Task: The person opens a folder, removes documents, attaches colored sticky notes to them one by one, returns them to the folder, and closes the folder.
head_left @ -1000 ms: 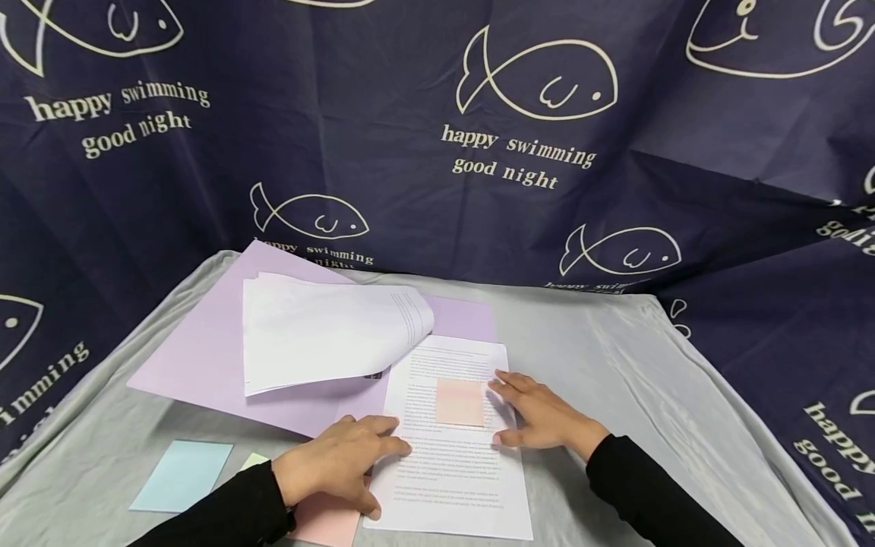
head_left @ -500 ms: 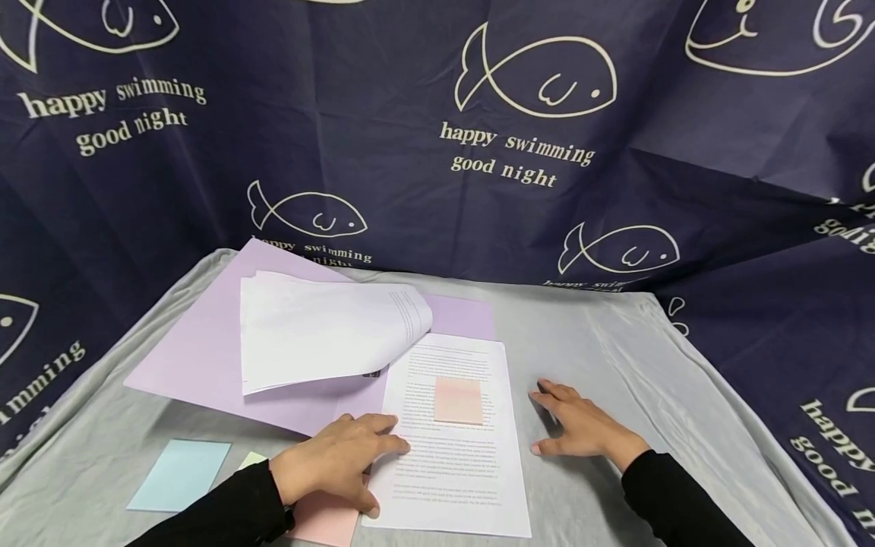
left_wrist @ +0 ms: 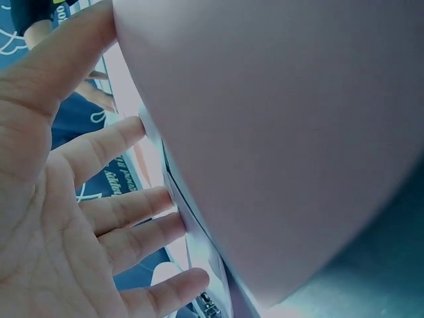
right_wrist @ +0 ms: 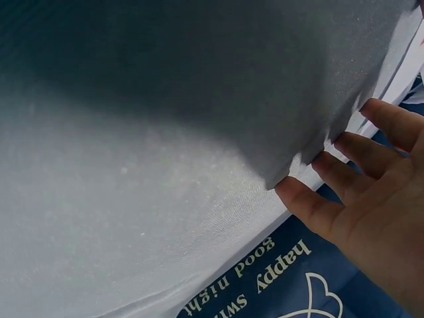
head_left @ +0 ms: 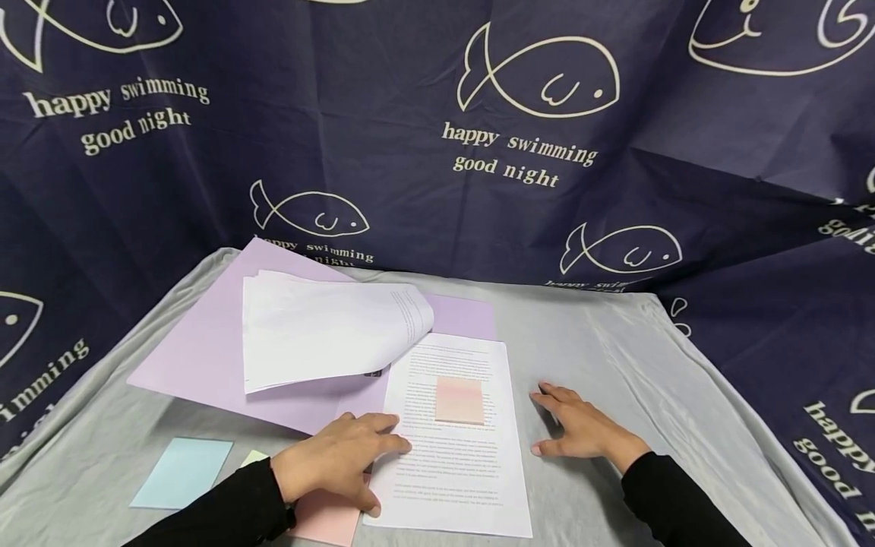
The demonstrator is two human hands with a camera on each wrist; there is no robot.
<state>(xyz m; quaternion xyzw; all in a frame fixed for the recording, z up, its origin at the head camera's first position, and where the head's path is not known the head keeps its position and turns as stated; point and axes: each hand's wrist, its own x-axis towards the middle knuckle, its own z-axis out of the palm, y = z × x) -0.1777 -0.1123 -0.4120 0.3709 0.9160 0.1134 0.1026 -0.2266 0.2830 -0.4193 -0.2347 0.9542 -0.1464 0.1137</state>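
Note:
A printed sheet [head_left: 451, 471] lies over the right part of an opened purple folder [head_left: 198, 349], with a pink sticky note pad [head_left: 459, 400] on its upper half. My left hand [head_left: 342, 460] rests at the sheet's left edge, its fingers spread and fairly straight. Off the sheet's right side, my right hand [head_left: 581, 425] has its fingertips down on the grey cloth, holding nothing. In the right wrist view the fingers [right_wrist: 308, 202] reach the cloth spread apart. Several white pages [head_left: 328, 327] are folded back to the left over the folder.
A light blue pad [head_left: 183, 472] lies at the left front. A larger pink pad [head_left: 324, 516] sits partly under my left hand, and a green corner [head_left: 255, 458] peeks out by the sleeve. Behind the grey-covered table [head_left: 615, 357] hangs a dark blue fish-print curtain [head_left: 410, 152].
My right hand has let go of the sheet's right edge by the pink pad and moved right onto the cloth. My left hand and the papers have stayed in place.

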